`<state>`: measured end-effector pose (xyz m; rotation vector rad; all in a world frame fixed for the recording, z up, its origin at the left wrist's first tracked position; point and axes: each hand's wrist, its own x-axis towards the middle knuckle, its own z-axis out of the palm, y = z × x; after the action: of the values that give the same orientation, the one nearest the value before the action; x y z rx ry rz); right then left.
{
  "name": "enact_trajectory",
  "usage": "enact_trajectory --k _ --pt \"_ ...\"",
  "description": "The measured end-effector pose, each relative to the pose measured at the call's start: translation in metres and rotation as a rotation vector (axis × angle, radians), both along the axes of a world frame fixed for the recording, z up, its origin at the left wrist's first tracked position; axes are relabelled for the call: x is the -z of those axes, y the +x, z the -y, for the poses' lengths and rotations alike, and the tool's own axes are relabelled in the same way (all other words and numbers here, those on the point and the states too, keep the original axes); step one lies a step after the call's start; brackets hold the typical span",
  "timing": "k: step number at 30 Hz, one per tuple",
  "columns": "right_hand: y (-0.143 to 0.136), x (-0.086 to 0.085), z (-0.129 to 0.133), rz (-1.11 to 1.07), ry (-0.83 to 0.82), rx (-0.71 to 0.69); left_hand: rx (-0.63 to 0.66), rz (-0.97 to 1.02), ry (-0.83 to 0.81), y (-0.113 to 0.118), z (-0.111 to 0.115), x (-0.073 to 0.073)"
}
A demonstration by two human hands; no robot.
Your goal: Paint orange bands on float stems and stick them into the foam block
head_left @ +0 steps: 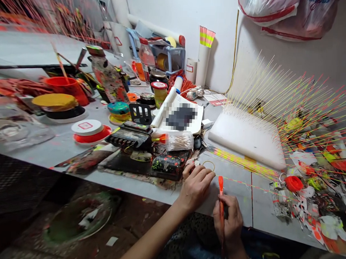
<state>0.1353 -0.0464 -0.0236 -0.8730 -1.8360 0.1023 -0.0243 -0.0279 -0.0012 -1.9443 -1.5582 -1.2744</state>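
Tabletop below the foam block: your right hand grips a paintbrush crosswise to the striped rod reaching your left hand, its hold unclear.

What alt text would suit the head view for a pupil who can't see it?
A person's right hand holds an orange-tipped brush at a cluttered worktable, the left hand nearby. Beyond, thin sticks fan out by a white block.
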Motion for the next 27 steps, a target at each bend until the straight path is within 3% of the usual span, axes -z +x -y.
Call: enact_trajectory --k 12,27 --pt "0.005 0.005 0.003 0.012 -0.028 -0.006 0.002 0.016 0.021 0.001 0.0 -0.001" --pt "-0.005 -0.007 0.01 -0.029 0.01 -0.134 -0.042 0.027 0.01 -0.005 0.002 -0.001"
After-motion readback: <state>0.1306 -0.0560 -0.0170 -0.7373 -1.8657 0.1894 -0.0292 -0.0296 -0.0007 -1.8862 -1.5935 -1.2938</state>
